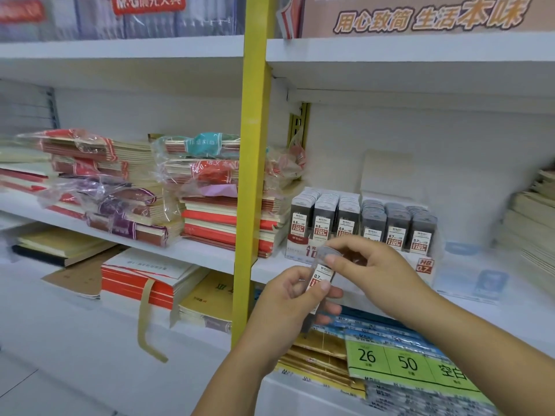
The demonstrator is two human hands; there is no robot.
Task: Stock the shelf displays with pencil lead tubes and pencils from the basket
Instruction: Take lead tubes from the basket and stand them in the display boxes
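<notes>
— Our left grip (288, 298) was curled round the pencil lead tube (322, 276), thumb laid across its 0.7 label. Our right grip (369, 265) pinched the clear cap end from above. Whether more tubes sat behind that one in the left, we could not tell.

— And where was the tube?

— In the air between both grips, in front of the shelf (210, 253) and just below the lead display, not yet in any row.

— What did we think could go wrong?

— Three things, by our judgement. The pinch sat only on the cap, so had the left let go early, the tube might have swung or the cap pulled off. The 0.5 rows (324, 217) stood right beside the 0.7 rows (396, 226), so a hasty move could have put it in the wrong lane. And the 0.7 rows looked packed to the front, so forcing one in might have tipped a neighbour out.

— And further out?

— Wrapped notebook stacks (210, 217) lay left of the yellow upright (252, 175), and green-labelled packs (405, 361) lay below. A dropped tube could have slid among those. The basket was out of view.
</notes>
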